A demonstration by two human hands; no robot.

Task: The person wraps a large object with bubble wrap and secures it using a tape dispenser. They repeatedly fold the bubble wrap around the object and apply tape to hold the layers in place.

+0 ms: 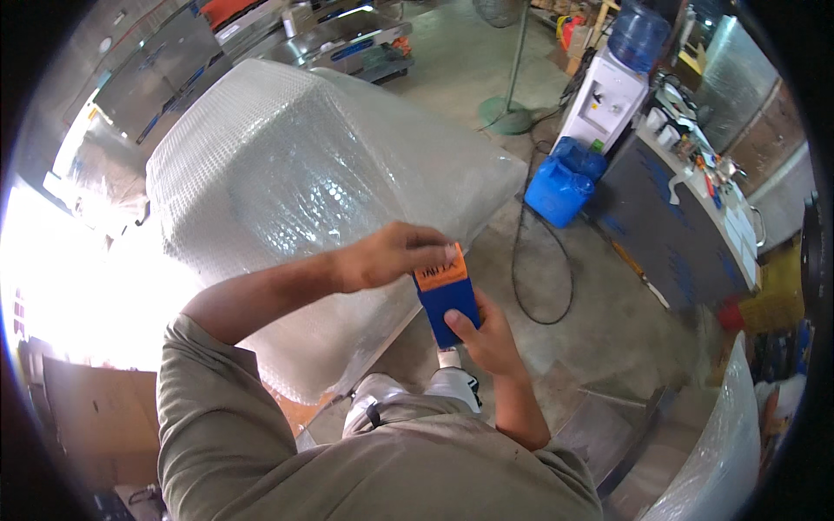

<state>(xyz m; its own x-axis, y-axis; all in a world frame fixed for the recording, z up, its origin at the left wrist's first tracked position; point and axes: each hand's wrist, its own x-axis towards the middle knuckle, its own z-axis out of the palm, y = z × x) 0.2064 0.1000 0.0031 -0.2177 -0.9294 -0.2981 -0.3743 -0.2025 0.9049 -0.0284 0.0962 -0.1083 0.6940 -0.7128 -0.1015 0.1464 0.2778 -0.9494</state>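
A small flat box (448,311), blue with an orange end, is held up in front of my body. My right hand (492,337) grips its lower blue part, thumb across the front face and fingers behind. At the top, my left hand (401,254) pinches the orange end between thumb and fingers; part of that grip is hidden. Just beyond my left forearm stands a large bulky item wrapped in bubble wrap and clear film (304,182).
A blue jerrycan (560,187) stands on the floor by a white water dispenser (608,100). A black cable (514,278) loops over the concrete. At right is a grey cabinet (660,217) with tools and cups on top. A fan stand's base (504,115) is farther back.
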